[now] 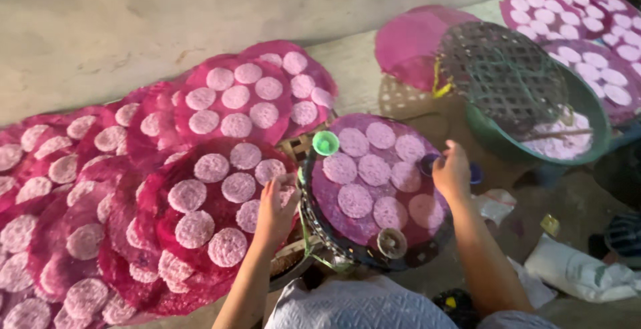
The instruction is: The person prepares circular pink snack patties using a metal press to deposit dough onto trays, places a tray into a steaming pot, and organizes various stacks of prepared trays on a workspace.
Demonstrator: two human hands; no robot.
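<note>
step: laying discs on round tray [314,189] | left hand [277,209] grips tray rim | right hand [453,172] pinches blue cup [427,163] (we keep spacing even)

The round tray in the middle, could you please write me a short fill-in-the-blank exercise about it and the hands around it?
1. The discs on the round tray are pale ____ in colour.
2. The left hand touches the tray's ____ edge.
3. A small ____ cup sits at the tray's upper left rim.
4. The right hand is at the tray's ____ edge.

Missing words: pink; left; green; right
</note>
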